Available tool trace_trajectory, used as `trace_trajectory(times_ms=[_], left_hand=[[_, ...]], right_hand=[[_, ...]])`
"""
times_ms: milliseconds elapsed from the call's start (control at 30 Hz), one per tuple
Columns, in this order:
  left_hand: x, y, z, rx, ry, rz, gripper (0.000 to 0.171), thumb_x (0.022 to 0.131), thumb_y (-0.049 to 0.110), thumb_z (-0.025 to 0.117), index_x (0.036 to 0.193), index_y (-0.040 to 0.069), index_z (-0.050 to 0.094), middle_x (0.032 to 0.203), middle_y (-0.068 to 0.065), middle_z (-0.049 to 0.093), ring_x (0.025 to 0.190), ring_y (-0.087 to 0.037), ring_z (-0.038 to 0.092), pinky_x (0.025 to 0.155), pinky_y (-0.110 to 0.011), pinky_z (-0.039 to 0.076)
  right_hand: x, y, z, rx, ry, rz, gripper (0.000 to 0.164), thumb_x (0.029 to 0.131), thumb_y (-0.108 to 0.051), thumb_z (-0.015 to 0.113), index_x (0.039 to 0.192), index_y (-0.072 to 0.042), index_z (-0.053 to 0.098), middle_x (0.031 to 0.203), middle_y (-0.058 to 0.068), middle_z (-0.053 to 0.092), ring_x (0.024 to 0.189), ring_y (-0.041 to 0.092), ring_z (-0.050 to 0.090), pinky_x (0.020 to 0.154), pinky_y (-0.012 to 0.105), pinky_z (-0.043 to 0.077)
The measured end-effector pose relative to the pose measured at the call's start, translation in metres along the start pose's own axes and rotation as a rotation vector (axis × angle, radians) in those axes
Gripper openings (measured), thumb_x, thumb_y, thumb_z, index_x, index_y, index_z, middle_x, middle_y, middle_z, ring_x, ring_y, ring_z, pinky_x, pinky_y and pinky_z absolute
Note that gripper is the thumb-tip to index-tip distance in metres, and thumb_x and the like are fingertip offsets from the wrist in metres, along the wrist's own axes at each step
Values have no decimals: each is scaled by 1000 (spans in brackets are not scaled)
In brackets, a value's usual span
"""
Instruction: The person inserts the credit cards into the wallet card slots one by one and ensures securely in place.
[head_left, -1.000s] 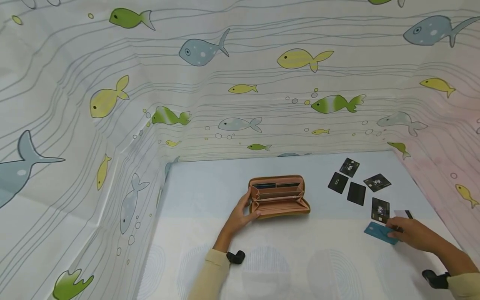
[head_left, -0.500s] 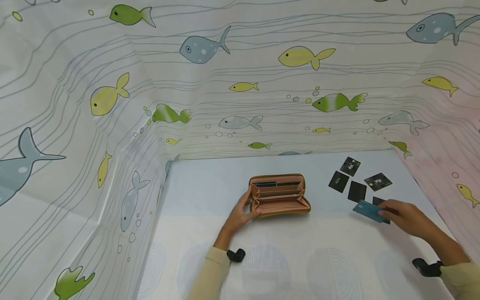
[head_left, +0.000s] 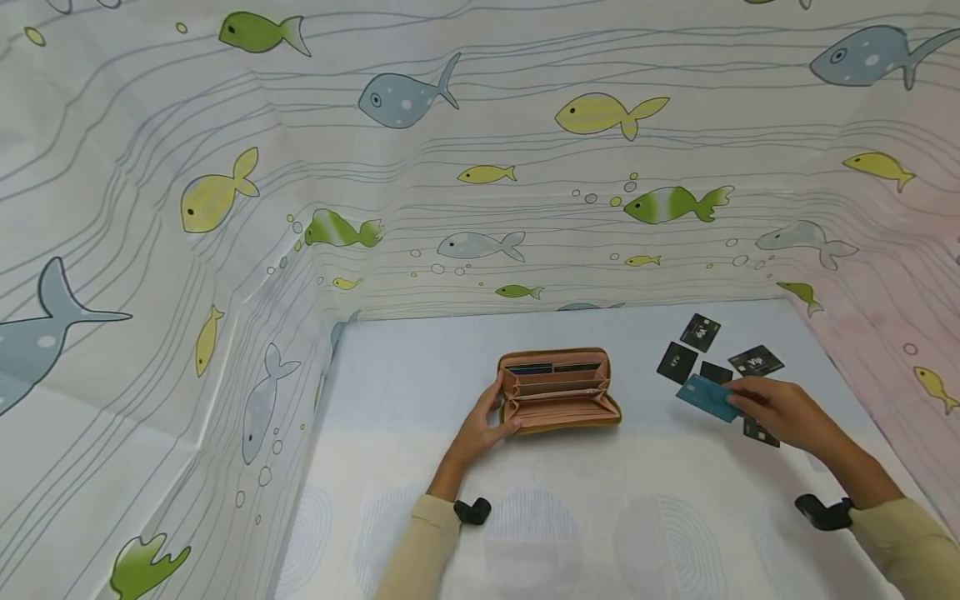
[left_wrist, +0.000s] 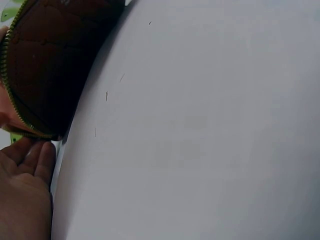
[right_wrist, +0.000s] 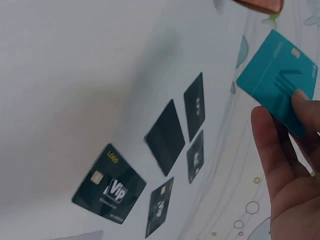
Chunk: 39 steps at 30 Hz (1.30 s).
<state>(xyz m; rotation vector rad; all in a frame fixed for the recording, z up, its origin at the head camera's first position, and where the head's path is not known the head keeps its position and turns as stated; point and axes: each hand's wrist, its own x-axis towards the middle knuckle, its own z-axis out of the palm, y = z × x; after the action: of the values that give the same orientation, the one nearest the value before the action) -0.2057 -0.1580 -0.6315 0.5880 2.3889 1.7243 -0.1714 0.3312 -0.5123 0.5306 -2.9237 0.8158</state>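
Note:
My left hand [head_left: 480, 425] grips the left end of an unzipped wallet [head_left: 558, 412], thumb at its front corner. The wallet stands open on the table, its pink-tan compartments facing me, with cards in two upper slots. In the left wrist view, its brown quilted outside [left_wrist: 55, 60] and gold zip show above the fingers. My right hand [head_left: 787, 412] pinches a blue-teal bank card [head_left: 705, 397] by one end between thumb and fingers, held up over the black cards. In the right wrist view, the teal card [right_wrist: 275, 75] shows its chip and printed lines.
Several black cards lie scattered at the right, among them a VIP card [head_left: 756, 361], a plain black one [right_wrist: 166, 137] and another VIP card [right_wrist: 110, 185] nearest me. A pale card edge [right_wrist: 82, 236] shows low in the right wrist view. Fish-printed sheeting [head_left: 480, 208] walls the table.
My right hand has lifted the teal card off the table beside the black and white cards and carried it left and away from me. The left hand and wallet stay put.

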Motion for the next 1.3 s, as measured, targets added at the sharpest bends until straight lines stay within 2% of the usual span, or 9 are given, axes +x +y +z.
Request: trace_trajectory(times_ms=[133, 233, 367, 533, 633, 800, 967, 1167, 1300], left_hand=[[0, 1, -1, -11, -3, -2, 91, 93, 30, 71, 162, 24, 12, 167, -4, 19, 152, -25, 26, 118, -53, 33], [0, 1, 0, -7, -4, 10, 90, 93, 28, 70, 162, 23, 12, 167, -5, 19, 152, -27, 26, 118, -54, 33], [0, 4, 0, -7, -16, 14, 90, 93, 23, 70, 162, 21, 11, 167, -6, 18, 152, -27, 25, 118, -53, 33], [1, -1, 2, 8, 0, 8, 91, 92, 24, 71, 162, 23, 12, 167, -3, 20, 152, -24, 27, 118, -50, 34], [1, 5, 2, 13, 9, 28, 91, 92, 13, 70, 162, 14, 11, 166, -11, 21, 151, -31, 28, 116, -56, 34], [-3, 31, -3, 9, -15, 50, 88, 92, 8, 69, 159, -1, 12, 164, -22, 21, 148, -41, 29, 113, -62, 34], [-5, 42, -6, -7, -15, 22, 88, 91, 9, 69, 159, -2, 15, 164, -22, 22, 149, -39, 28, 115, -61, 33], [-5, 41, -6, -20, -18, 9, 88, 91, 9, 69, 159, -2, 14, 164, -21, 21, 150, -39, 27, 116, -61, 32], [-4, 42, -7, 3, -37, 12, 88, 92, 10, 68, 159, -1, 12, 165, -22, 18, 150, -39, 25, 116, -60, 32]], right_hand=[[9, -5, 1, 5, 17, -21, 18, 90, -3, 72, 108, -2, 71, 89, 8, 73, 68, 4, 62, 58, 20, 55], [17, -10, 1, 20, 24, -55, 18, 88, -1, 73, 107, -2, 71, 89, 8, 73, 72, 7, 65, 60, 27, 60], [28, -16, 2, 25, 39, -113, 19, 86, 1, 75, 104, -2, 72, 91, 8, 73, 77, 3, 64, 63, 34, 62], [43, -28, 3, 11, 44, -142, 18, 86, 0, 75, 104, -3, 73, 90, 5, 74, 76, 0, 63, 61, 22, 58], [53, -35, 5, 25, 31, -123, 18, 88, -1, 73, 106, -2, 72, 91, 7, 74, 75, 5, 64, 60, 20, 56], [70, -44, 11, 36, -17, -85, 17, 91, -3, 71, 108, -2, 72, 92, 9, 74, 79, 17, 69, 66, 30, 61], [89, -55, 16, 31, -51, -83, 15, 93, -7, 70, 107, -3, 71, 93, 9, 75, 81, 21, 71, 67, 36, 61], [110, -70, 24, 31, -25, -129, 12, 93, -7, 69, 105, -7, 73, 91, 6, 75, 80, 17, 69, 67, 33, 58], [121, -79, 32, 44, -35, -125, 12, 94, -8, 68, 105, -8, 74, 91, 4, 75, 81, 16, 68, 70, 34, 58]])
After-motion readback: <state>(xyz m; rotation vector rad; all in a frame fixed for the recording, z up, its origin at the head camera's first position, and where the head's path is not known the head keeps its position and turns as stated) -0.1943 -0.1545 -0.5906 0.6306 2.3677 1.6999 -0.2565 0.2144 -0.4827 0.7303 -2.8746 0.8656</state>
